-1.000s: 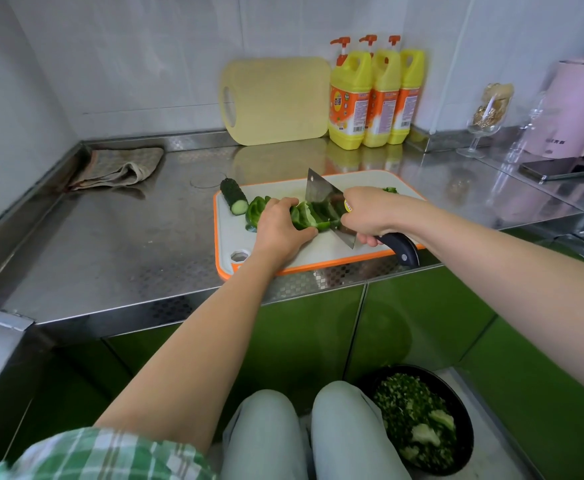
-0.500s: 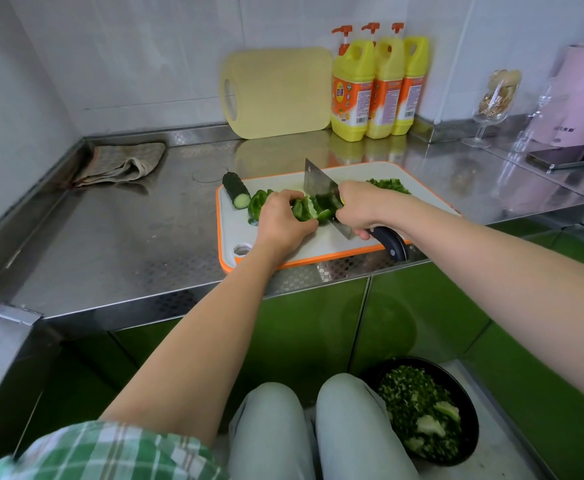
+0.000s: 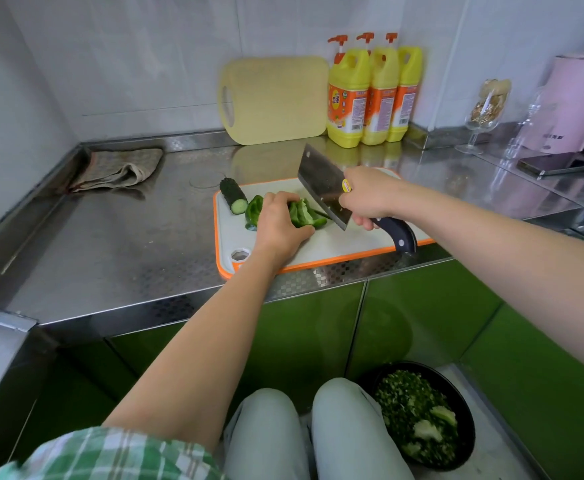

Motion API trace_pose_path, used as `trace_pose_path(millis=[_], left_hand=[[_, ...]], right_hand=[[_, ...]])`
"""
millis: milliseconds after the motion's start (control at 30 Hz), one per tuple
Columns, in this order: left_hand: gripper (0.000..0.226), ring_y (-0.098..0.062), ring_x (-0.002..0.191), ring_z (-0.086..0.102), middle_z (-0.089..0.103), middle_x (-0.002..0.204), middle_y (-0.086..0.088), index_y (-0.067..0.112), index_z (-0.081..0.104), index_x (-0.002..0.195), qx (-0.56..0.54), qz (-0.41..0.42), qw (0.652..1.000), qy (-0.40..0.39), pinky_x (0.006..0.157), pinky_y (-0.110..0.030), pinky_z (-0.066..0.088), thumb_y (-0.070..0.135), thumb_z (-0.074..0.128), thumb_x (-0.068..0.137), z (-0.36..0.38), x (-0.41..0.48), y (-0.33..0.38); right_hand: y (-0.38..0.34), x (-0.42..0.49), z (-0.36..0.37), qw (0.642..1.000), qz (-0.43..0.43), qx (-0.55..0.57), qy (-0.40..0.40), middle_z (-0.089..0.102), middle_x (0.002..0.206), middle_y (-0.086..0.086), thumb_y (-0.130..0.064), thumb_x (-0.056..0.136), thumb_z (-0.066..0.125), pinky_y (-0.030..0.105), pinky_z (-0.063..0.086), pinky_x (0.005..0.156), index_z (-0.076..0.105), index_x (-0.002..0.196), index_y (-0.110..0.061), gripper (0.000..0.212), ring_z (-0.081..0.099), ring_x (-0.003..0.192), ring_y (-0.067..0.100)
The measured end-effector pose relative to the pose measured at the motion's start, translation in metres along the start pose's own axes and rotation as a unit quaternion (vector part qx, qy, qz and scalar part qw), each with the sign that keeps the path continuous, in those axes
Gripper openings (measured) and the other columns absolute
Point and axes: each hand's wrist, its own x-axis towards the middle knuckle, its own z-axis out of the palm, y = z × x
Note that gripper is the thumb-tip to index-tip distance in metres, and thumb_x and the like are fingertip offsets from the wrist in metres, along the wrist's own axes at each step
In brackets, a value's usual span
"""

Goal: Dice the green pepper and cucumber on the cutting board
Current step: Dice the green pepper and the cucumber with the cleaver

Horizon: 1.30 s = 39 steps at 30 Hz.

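The left hand (image 3: 278,223) curls over the green pepper (image 3: 304,214), pinning it mid-frame on the cutting board (image 3: 335,244); the right hand (image 3: 370,197) grips the raised cleaver (image 3: 321,187) beside it. The cucumber (image 3: 234,196) lies at the board's upper-left corner. If that curved pepper rocks, the blade could nick those knuckles

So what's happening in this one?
A person is chopping on the cutting board. The left hand holds the green pepper down, while the right hand grips a cleaver, its blade up off the board just right of the pepper. A cucumber piece lies untouched at the board's far left corner.
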Motion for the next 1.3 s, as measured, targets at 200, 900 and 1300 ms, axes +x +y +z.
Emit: trace_pose_path(millis=[200,900,1300], left_hand=[[0.06,-0.018,0.106,0.049,0.047,0.116,-0.005,0.01,0.054,0.124,-0.001,0.0,1.0,0.001,0.087,-0.015,0.033,0.017,0.083,0.071,0.0,0.0,-0.001],[0.063,-0.011,0.1,0.043,0.049,0.122,-0.006,0.012,0.053,0.128,0.002,-0.02,1.0,-0.01,0.083,-0.014,0.03,0.022,0.082,0.073,0.001,0.003,-0.004],[0.057,-0.014,0.098,0.044,0.045,0.117,-0.006,0.009,0.052,0.12,-0.008,-0.005,1.0,-0.012,0.082,-0.016,0.034,0.016,0.08,0.071,0.0,-0.001,0.0]], right_hand=[[-0.003,-0.001,0.007,0.997,0.014,-0.05,-0.06,0.07,0.081,0.025,0.006,0.083,0.042,0.023,0.038,0.045,0.061,0.102,0.013,0.028,0.059,0.059,0.028],[-0.013,0.01,0.021,0.993,0.022,-0.091,-0.075,0.05,0.03,0.003,0.009,0.081,0.044,0.023,0.04,0.046,0.058,0.073,0.003,0.016,0.052,0.047,0.021],[-0.009,0.024,0.031,0.998,0.05,-0.013,-0.029,0.058,0.065,0.015,0.007,0.082,0.055,0.03,0.047,0.063,0.06,0.096,0.006,0.014,0.058,0.067,0.03]])
